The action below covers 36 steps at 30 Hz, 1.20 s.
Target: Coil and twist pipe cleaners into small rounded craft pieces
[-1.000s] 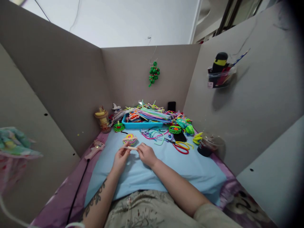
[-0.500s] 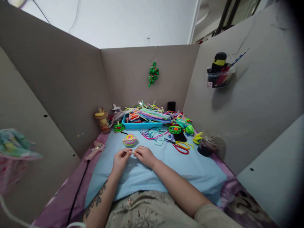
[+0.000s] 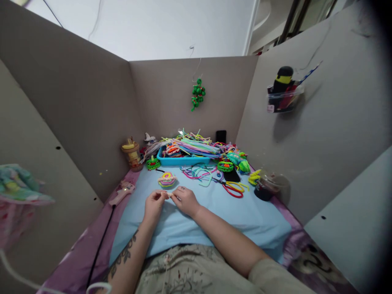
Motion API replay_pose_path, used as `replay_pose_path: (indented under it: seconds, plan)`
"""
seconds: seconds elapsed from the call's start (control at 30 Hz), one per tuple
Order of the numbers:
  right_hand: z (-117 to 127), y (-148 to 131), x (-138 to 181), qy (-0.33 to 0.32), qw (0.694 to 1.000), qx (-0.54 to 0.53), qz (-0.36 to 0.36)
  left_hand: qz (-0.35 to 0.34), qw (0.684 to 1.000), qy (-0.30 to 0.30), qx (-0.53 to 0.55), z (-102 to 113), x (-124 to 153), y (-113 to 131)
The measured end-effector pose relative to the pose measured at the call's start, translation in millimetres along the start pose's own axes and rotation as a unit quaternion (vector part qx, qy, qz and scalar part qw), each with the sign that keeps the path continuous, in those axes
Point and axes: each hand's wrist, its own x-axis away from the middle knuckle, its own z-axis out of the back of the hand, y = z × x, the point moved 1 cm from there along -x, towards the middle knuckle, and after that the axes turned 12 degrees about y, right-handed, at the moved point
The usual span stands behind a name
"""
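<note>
My left hand [image 3: 154, 203] and my right hand [image 3: 186, 201] meet over the blue cloth [image 3: 220, 216]. Each is closed, fingertips pinching one end of a short pale pipe cleaner [image 3: 169, 195], whose exact shape is too small to make out. Just beyond my fingers sits a round striped pipe-cleaner piece [image 3: 167, 180] in pink, yellow and purple. To the right, red-and-yellow-handled scissors [image 3: 234, 189] lie near loose pipe cleaners [image 3: 200, 173] in pink, teal and purple.
At the back a blue tray [image 3: 186, 161] is heaped with pipe cleaners [image 3: 196, 146]. Green figures [image 3: 153, 163] flank it. A pink glue gun [image 3: 122, 193] rests left, a cup [image 3: 132, 155] behind it. A dark tub [image 3: 265, 190] stands right. Grey panels [image 3: 190, 77] enclose three sides.
My fingers have shifted slightly around the pale pipe cleaner, the right hand tilting a little. Both hands keep their hold, and the things on the cloth stay where they were.
</note>
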Motion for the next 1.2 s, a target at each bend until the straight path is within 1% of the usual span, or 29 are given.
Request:
replay_pose_path:
  seconds: [0.1,0.3,0.43,0.5,0.67,0.8,1.03,1.2]
  plan:
    - [2,3,0,-0.024,0.999,-0.014,-0.025,-0.002,1.0,-0.022,-0.005,-1,1,2]
    - [2,9,0,-0.064,0.996,-0.045,-0.047,-0.04,0.997,-0.057,-0.034,1,3,6]
    - [0,12,1,-0.072,0.992,-0.082,-0.064,-0.058,0.993,-0.092,-0.039,3,3,4]
    - [-1,13,1,-0.072,0.991,-0.091,-0.073,-0.058,0.993,-0.099,-0.036,3,3,4]
    - [0,11,1,-0.069,0.992,-0.086,-0.061,-0.01,0.996,-0.085,-0.014,2,4,4]
    - [1,10,1,-0.054,0.993,-0.091,-0.053,0.011,0.997,-0.072,0.006,2,4,4]
    - [4,8,0,-0.03,0.991,-0.118,-0.061,0.052,0.997,-0.062,0.009,2,2,0]
    - [3,5,-1,-0.007,0.994,-0.088,-0.059,0.078,0.996,-0.036,0.035,2,-1,-6]
